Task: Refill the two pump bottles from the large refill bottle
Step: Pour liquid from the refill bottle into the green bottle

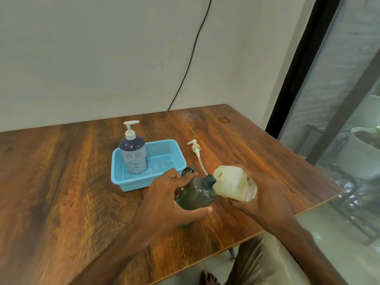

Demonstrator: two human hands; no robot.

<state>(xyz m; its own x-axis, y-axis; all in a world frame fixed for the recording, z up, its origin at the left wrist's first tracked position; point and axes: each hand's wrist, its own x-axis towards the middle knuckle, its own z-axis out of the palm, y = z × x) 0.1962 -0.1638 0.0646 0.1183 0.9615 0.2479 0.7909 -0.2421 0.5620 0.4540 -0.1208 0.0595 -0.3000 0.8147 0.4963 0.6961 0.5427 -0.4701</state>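
On the table [61, 182], right of centre, glossy streaked brown wood with rounded corners:

1. Green bottle [197, 194]: dark, see-through smooth plastic, sloped shoulders, threaded neck uncapped, tilted toward 1 o'clock. The left hand [164, 194] grips its body, fingers over the top and thumb underneath.
2. Refill bottle [230, 184]: cloudy cream plastic, blocky, round mouth open. It is held on its side at 2 o'clock of the green bottle, mouth just beside that neck. The right hand [265, 194] grips its base end, fingers curled round.
3. Loose pump [196, 150]: white head and thin curved tube, lying flat at 12 o'clock of the green bottle.
4. Basket [123, 182]: pale blue mesh plastic, rectangular, at 10 o'clock. A pump bottle [133, 155] stands upright in its left half, with a navy shoulder, pale flowered body and white pump.
5. Small dark piece [190, 169]: against the basket's right end, too hidden to tell.

Edges: the table's right edge runs just past the right hand. The far edge meets a plain wall with a black cable [193, 54]. Bare tabletop spreads from 7 to 9 o'clock of the hands.
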